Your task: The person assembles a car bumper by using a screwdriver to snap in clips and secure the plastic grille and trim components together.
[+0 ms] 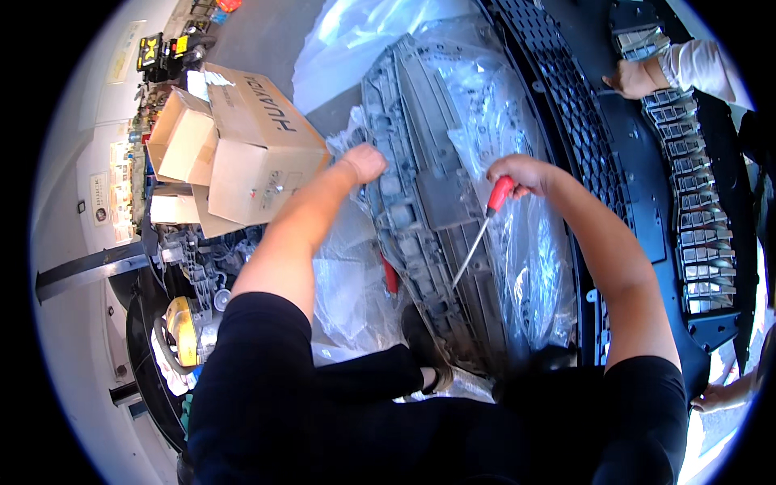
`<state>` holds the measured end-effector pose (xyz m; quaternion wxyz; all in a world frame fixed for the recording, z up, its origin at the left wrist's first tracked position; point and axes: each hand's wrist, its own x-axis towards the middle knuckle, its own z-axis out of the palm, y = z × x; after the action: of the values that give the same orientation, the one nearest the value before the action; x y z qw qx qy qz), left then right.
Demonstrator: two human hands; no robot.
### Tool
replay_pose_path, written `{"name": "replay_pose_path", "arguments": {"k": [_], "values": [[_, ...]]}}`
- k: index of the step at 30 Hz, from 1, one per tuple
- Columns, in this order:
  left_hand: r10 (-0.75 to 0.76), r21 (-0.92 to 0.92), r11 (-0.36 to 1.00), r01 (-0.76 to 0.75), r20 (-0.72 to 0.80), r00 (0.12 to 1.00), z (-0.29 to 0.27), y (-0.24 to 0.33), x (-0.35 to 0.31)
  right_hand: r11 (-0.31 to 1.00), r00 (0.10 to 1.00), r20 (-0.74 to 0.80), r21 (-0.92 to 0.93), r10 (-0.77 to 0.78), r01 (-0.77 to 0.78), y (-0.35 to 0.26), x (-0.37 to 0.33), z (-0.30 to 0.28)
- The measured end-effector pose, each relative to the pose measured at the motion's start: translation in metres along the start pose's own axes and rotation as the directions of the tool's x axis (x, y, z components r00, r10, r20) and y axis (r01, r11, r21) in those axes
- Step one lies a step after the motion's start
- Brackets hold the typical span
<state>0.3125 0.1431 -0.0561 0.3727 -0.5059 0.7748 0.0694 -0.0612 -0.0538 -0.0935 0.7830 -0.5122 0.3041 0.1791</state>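
Below your chest: a grey grille (428, 186), half wrapped in clear plastic (517, 267), lies lengthwise away from you, its near end by your feet.
Right hand: your right hand (521, 174) has its fingers curled tight round the red handle of a screwdriver (483, 230).
Screwdriver axis: the shaft slants down and to your left from the fist, and its tip meets the grille's ribs near the middle of the part.
Left hand: your left hand (364, 162) sits at the grille's left edge; the fingers look closed on the rim, though you cannot tell for sure, since they fold out of sight.
Key relation: the tip's contact point lies between your hands, nearer your body than either one; the right hand is the closer to it, along the shaft.
Grille axis: it runs near to far, so the screwdriver crosses it at a slant.
Beside you: cardboard boxes (242, 137) stand to your left, and a black bumper (638, 186) with mesh lies to your right.
Other people: another person's hand (634, 78) rests on the bumper's far end, well apart from yours.
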Motion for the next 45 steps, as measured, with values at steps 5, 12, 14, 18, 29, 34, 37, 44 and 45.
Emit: {"name": "replay_pose_path", "arguments": {"k": [5,12,14,18,29,34,37,44,45], "values": [[0.002,-0.020,1.000,-0.001,0.051,0.999,-0.006,-0.003,0.000,0.999,0.999,-0.039,0.021,0.035,-0.035,0.006,0.001,-0.001],[0.114,0.022,0.993,-0.117,0.122,0.986,-0.016,-0.009,0.007,0.997,0.995,-0.072,-0.014,0.074,-0.075,0.010,0.004,-0.002],[0.124,0.058,0.990,-0.131,0.111,0.986,-0.019,-0.010,0.004,0.995,0.992,-0.081,-0.025,0.093,-0.096,0.009,0.004,-0.003],[0.193,0.038,0.981,-0.191,-0.056,0.980,-0.020,-0.010,-0.007,0.995,0.990,-0.105,-0.026,0.098,-0.101,0.015,0.003,-0.004],[-0.512,-0.914,0.342,0.219,0.015,0.859,-0.049,0.000,0.012,0.994,0.993,-0.058,-0.037,0.105,-0.107,0.016,0.005,-0.007],[-0.302,-0.683,-0.728,-0.067,0.231,0.925,-0.090,0.051,-0.067,0.979,0.995,0.024,0.182,-0.097,0.091,-0.004,-0.041,0.000],[-0.252,-0.585,-0.807,-0.082,0.215,0.944,-0.084,0.085,-0.113,0.920,0.981,-0.115,0.345,-0.158,0.188,-0.020,-0.051,0.016],[-0.502,-0.759,-0.317,0.569,0.643,0.578,0.014,0.143,-0.119,0.989,0.989,-0.147,-0.141,0.023,-0.044,-0.011,-0.029,0.103],[-0.558,-0.783,-0.266,0.563,0.601,0.573,0.033,0.152,-0.111,0.926,0.966,-0.254,-0.353,0.044,-0.135,-0.022,-0.038,0.122]]}}
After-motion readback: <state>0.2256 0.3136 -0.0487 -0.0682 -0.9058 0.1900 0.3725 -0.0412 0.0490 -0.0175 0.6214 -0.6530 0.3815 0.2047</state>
